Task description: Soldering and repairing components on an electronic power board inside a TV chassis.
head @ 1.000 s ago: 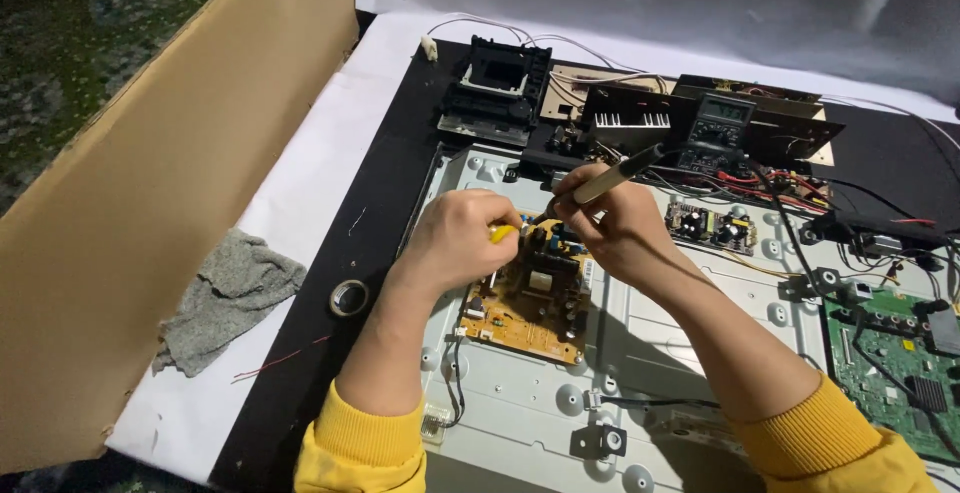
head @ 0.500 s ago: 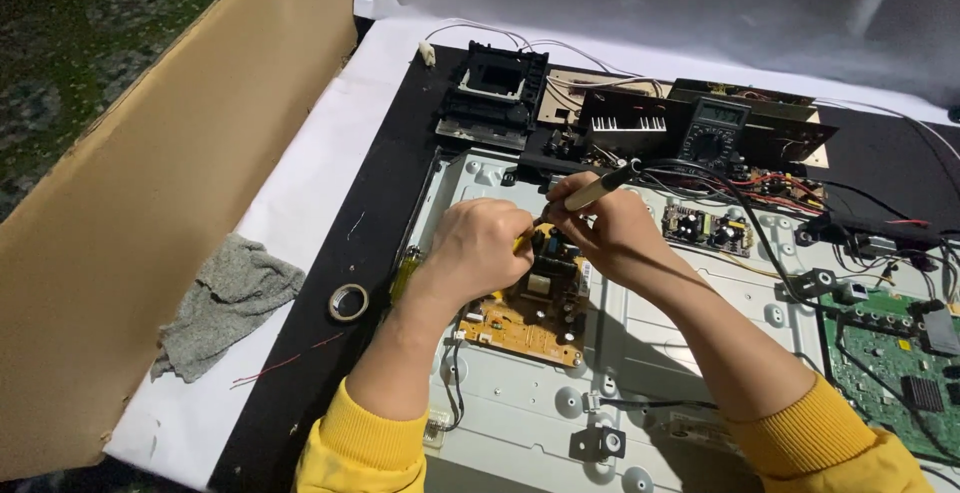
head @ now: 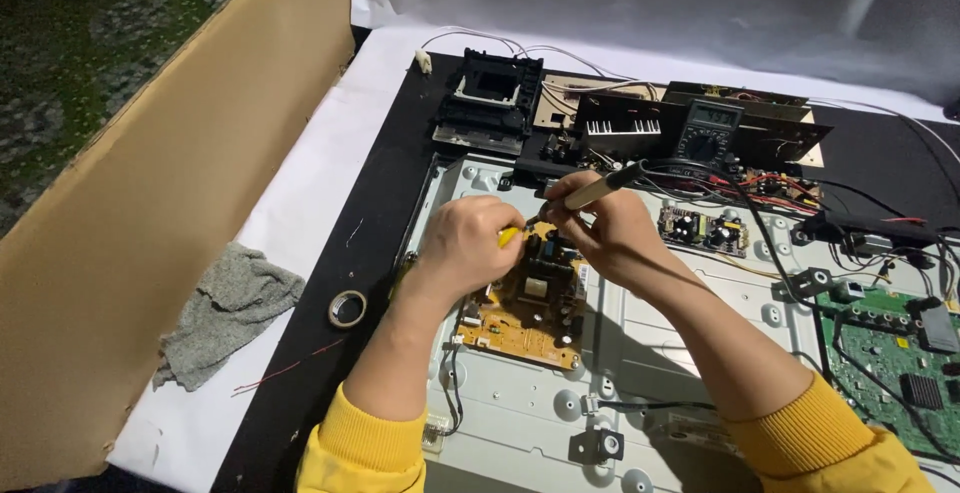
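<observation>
- I see mustard-yellow circuit board [head: 525, 318] with black parts
- green board [head: 885, 373] at right
- grey rag [head: 225, 308]
- yellow sleeves [head: 365, 448]
- tan soldering iron handle [head: 592, 191]
- bench [head: 330, 253] cover black, white edge

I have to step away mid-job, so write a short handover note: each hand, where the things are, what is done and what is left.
Left hand: shut on a small yellow-handled tool, tip at the top edge of the yellow circuit board.
Right hand: shut on the soldering iron, its tip hidden between the hands.
The board lies on the grey metal chassis; multimeter behind, tape roll and grey rag at left.
Done: board exposed, both tools on it.
Left: cannot tell whether the joint is finished.
</observation>
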